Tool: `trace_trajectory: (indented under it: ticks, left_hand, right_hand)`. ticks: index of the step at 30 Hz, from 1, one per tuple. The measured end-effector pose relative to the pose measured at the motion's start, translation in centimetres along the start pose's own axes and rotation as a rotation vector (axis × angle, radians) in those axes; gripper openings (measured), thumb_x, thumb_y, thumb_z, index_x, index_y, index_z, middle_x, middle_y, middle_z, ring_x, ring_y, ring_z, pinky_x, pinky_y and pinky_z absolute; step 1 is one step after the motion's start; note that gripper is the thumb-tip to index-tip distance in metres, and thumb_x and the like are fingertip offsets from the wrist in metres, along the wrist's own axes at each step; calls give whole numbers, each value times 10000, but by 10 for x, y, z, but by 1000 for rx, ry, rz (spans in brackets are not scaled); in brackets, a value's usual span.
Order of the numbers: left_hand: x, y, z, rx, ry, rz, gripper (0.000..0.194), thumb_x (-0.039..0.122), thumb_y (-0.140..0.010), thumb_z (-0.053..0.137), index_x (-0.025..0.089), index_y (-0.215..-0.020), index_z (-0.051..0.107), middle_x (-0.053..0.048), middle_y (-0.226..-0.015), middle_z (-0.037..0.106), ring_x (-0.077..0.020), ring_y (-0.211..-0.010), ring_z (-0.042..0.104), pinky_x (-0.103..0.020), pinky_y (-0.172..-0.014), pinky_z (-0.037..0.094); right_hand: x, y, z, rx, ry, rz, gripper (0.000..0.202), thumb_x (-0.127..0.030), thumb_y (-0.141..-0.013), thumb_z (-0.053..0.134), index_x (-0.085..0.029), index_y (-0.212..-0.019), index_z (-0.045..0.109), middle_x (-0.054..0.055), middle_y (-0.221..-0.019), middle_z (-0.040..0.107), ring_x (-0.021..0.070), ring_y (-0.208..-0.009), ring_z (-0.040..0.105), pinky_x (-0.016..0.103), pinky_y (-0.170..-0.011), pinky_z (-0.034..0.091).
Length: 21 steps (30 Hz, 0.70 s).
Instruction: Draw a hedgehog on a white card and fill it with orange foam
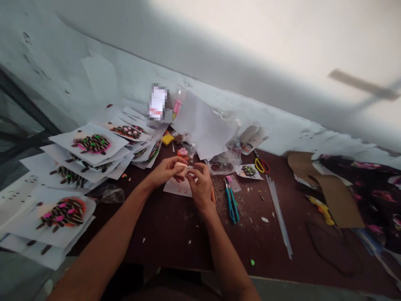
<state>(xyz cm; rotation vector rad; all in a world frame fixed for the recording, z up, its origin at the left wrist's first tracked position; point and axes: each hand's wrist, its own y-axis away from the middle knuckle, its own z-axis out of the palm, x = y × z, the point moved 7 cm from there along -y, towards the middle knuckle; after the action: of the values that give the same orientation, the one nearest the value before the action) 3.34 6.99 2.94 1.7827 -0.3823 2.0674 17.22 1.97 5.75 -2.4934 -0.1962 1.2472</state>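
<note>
My left hand [163, 172] is closed around a pale peach lump of modelling clay [181, 165] above the middle of the table. Close beside it, my right hand [202, 186] pinches at the lump's right end, where something clear and whitish, maybe its wrapper, shows between the fingers. Beneath both hands lies a white sheet with a reddish line drawing [175, 187], partly hidden by them. Just behind the hands are pink and orange clay pieces [183, 153]. An orange stick-like thing [213, 195] shows partly beside my right wrist.
Stacked paper sheets with hedgehog pictures [114, 156] fill the left side. Teal-handled pliers [231, 205], scissors [262, 164], glue sticks [278, 215] and a yellow glue gun [322, 209] lie rightward. At the back are a phone [158, 102], white paper [203, 125] and plastic bags [224, 162].
</note>
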Motion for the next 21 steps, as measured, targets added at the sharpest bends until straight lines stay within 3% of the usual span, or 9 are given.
trace_trajectory:
  ticks: [7, 11, 14, 18, 21]
  left_hand:
    - [5, 0, -4, 92, 15, 68, 456, 455, -742, 798, 143, -1022, 620, -8, -826, 677, -120, -629, 646, -269, -611, 569]
    - [8, -1, -10, 148, 11, 122, 456, 447, -756, 780, 134, -1046, 618, -54, -941, 700, -131, -673, 652, -274, -611, 575]
    - [5, -4, -28, 294, -6, 156, 450, 446, -787, 732, 131, -1077, 593, -59, -957, 694, -144, -711, 660, -285, -647, 583]
    - [-8, -13, -47, 390, -56, 177, 443, 353, -840, 627, 126, -1213, 553, -110, -1131, 681, -206, -945, 685, -364, -846, 584]
    - [-13, -17, -56, 476, -333, 185, 441, 255, -865, 553, 100, -1278, 558, -149, -1170, 676, -261, -1070, 662, -447, -986, 529]
  right_hand:
    - [-11, -5, 6, -5, 47, -57, 151, -250, -942, 589, -232, -932, 738, 103, -1182, 591, 222, -1036, 607, 342, -846, 537]
    - [-7, -11, 3, -38, -193, -13, 135, -308, -900, 634, -206, -848, 704, 108, -1156, 580, 216, -1058, 601, 304, -789, 539]
    - [4, -13, 0, -87, -386, 83, 189, -375, -892, 634, -201, -843, 690, 98, -1211, 604, 201, -1054, 618, 312, -848, 525]
    - [12, -10, -5, -71, -382, 119, 179, -354, -903, 611, -202, -899, 705, 101, -1210, 623, 208, -1112, 604, 317, -884, 503]
    - [14, -4, -4, -57, -227, 81, 174, -296, -919, 572, -199, -908, 717, 107, -1177, 619, 197, -1046, 610, 299, -816, 507]
